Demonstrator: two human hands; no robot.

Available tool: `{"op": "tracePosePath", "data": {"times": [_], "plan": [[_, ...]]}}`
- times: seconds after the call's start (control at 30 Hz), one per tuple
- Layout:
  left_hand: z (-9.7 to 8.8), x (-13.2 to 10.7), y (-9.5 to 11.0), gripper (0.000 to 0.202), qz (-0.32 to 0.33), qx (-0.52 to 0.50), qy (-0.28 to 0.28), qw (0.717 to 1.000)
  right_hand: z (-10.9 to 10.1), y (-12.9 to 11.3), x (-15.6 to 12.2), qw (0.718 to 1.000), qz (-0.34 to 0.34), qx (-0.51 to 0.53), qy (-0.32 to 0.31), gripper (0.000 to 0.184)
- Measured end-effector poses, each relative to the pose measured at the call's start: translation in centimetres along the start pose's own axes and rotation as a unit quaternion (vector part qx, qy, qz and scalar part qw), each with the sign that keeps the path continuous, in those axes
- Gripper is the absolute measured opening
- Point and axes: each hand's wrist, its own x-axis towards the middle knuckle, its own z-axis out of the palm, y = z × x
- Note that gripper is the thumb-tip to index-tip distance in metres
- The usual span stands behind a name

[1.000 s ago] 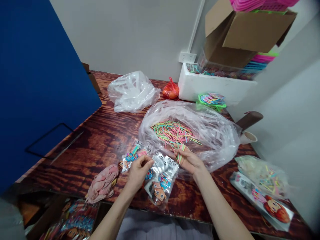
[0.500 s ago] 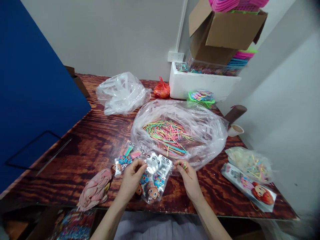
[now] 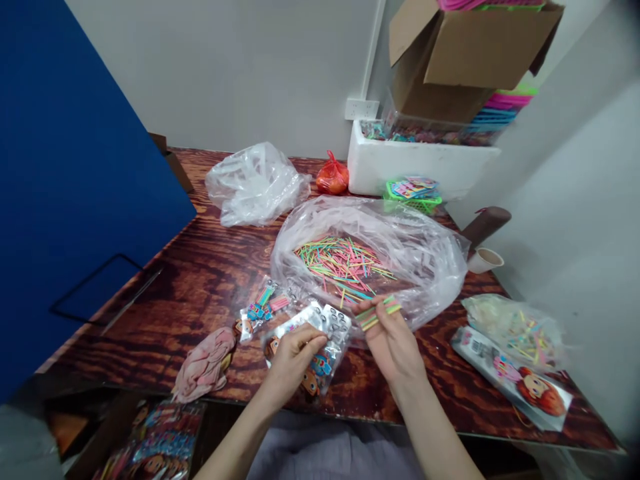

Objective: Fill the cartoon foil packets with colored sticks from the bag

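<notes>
Wood-grained table (image 3: 215,260) against a pale wall (image 3: 225,73). Right hand (image 3: 399,343) pinches a small bundle of coloured sticks (image 3: 379,313) between thumb and fingers, palm turned partly up. Sticks lie side by side; the light grip looks meant to hold them aligned rather than squeeze them. Bundle sits above the near edge of a large clear bag (image 3: 443,277).

Left hand (image 3: 295,353): thumb and fingertips drawn together over printed packets (image 3: 339,327); cannot tell whether they pinch film or nothing. Packets overlap, laid flat near the table's front edge, probably for easy reach. Farther left, a separate packet (image 3: 259,310) shows sticks through its film.

Large bag lies mouth open around loose sticks (image 3: 345,263); its gathered sides presumably stop them scattering.

Further out: pink cloth (image 3: 205,367) at near left, seemingly pushed aside. At right, a small bag of sticks (image 3: 520,333) beside a long printed pack (image 3: 530,387). Toward the back, a crumpled clear bag (image 3: 257,190), a red bag of round orange things (image 3: 333,177), and a green basket (image 3: 415,203) of cards before a white foam box (image 3: 420,167). Cardboard box (image 3: 480,57) above that, likely stacked to save table room. Paper cup (image 3: 485,261) stands by the right wall, perhaps away from elbows.
</notes>
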Motion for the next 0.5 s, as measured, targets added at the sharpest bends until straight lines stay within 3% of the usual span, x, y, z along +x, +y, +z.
{"op": "tracePosePath", "data": {"times": [0.13,0.3,0.5], "plan": [[0.4,-0.3,-0.2,0.031,-0.015,-0.036,-0.012,0.999,2.7,-0.4,1.2,0.995,0.062,0.054,-0.050,0.015],[0.2,-0.8,-1.0,0.032,-0.053,-0.097,-0.012,0.994,3.0,1.0,1.0,0.986,0.139,0.076,-0.055,0.020],[0.2,-1.0,-1.4,0.036,-0.064,-0.122,-0.037,0.990,3.6,0.5,0.9,0.979,0.168,0.104,-0.048,0.018]]}}
